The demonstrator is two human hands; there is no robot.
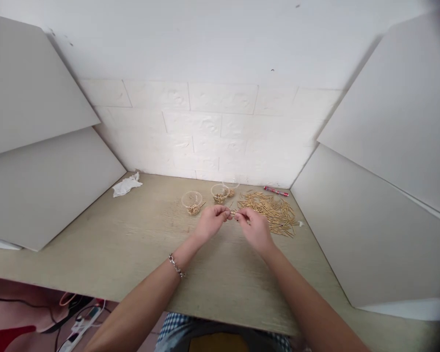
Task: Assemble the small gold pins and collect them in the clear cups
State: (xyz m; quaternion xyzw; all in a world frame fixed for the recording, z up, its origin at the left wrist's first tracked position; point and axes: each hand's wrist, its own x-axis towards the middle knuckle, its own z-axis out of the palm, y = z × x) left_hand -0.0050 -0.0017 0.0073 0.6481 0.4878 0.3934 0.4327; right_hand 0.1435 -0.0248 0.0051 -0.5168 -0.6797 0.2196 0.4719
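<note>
My left hand (211, 221) and my right hand (255, 229) meet over the middle of the table, fingertips almost touching. Both are closed in a pinch on small gold-coloured pieces (233, 213) that bridge the gap between them; their exact kind is too small to make out. Just beyond my right hand lies a spread-out heap of thin, pointed gold-coloured sticks (275, 210). Ahead of my left hand are clear plastic cups: one on the left (191, 199), another (220, 189) farther right, and a third (231, 183) behind that. Small brownish-gold pieces (193, 209) show in the cups.
A red marker-like tube (276, 191) lies behind the heap near the wall. Crumpled white tissue (127, 185) rests at the back left of the table (139, 249). Grey-white panels (58, 190) flank both sides. A power strip (79, 330) and cables are below the left front edge.
</note>
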